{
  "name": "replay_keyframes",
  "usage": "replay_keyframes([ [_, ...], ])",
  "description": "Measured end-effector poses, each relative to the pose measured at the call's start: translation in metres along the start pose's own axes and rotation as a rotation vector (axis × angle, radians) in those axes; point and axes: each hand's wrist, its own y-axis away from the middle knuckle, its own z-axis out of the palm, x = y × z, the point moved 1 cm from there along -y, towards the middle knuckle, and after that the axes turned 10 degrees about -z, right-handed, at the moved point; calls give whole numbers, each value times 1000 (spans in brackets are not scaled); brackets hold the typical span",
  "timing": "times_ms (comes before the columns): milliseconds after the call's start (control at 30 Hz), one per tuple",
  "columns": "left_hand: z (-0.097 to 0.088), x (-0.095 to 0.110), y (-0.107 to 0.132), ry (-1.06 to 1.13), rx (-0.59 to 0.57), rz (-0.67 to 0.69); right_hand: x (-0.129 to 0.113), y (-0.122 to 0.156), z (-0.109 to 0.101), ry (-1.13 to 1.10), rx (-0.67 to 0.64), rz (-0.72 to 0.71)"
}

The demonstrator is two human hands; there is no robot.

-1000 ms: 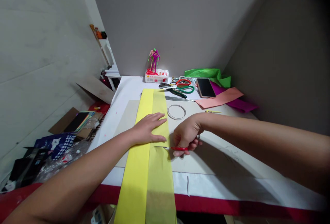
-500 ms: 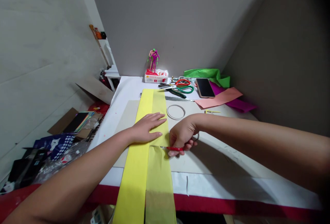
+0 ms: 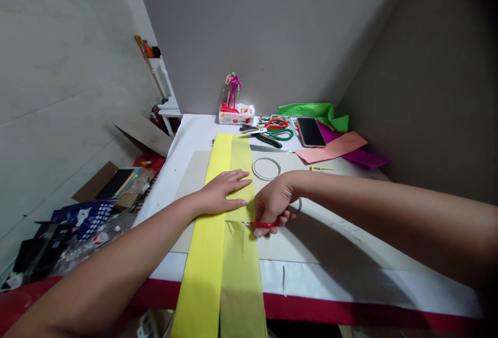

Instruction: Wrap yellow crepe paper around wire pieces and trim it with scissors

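A long yellow strip of what looks like crepe paper (image 3: 202, 265) runs down the table and hangs over its front edge. Its right part is a duller yellow layer (image 3: 241, 281). My left hand (image 3: 225, 192) lies flat on the strip, fingers stretched out, pressing it down. Just below those fingers, my right hand (image 3: 274, 205) is closed around red-handled scissors (image 3: 263, 225). Their blades point left, at a crosswise cut in the duller layer. The paper is slightly crumpled below the cut. Part of the scissors is hidden by my right fingers.
Beyond my hands lie a ring (image 3: 266, 169), green-handled scissors (image 3: 280, 134), a phone (image 3: 311, 132), salmon paper (image 3: 334, 148) and green material (image 3: 311, 110). A tissue pack (image 3: 236, 116) with small figures (image 3: 233, 89) stands at the back. A grey board (image 3: 295, 244) lies underneath.
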Motion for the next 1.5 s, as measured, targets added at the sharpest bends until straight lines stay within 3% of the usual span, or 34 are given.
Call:
replay_keyframes([
  [700, 1, 3, -4, 33, 3, -14, 10, 0, 0, 27, 14, -5],
  [833, 0, 2, -4, 33, -1, -16, 8, 16, 5, 93, 67, 38],
  [1000, -1, -2, -4, 35, -5, -13, -5, 53, 41, 246, 344, 76],
  [1033, -1, -3, -4, 36, -4, -11, -6, 56, 52, 305, 479, 63],
  [1100, 0, -4, -5, 38, 2, -7, -8, 53, 75, 547, 906, -33],
  [1167, 1, -4, -6, 39, 9, -4, -7, 39, 99, 772, 1128, -225],
  [1200, 1, -3, -6, 39, 13, -4, -5, 29, 109, 841, 1145, -350],
  [1300, 2, 3, -3, 32, 28, -3, 3, 0, 130, 938, 985, -604],
  [1500, 2, 13, 1, 8, 58, -11, 11, -13, 142, 842, 895, -622],
])
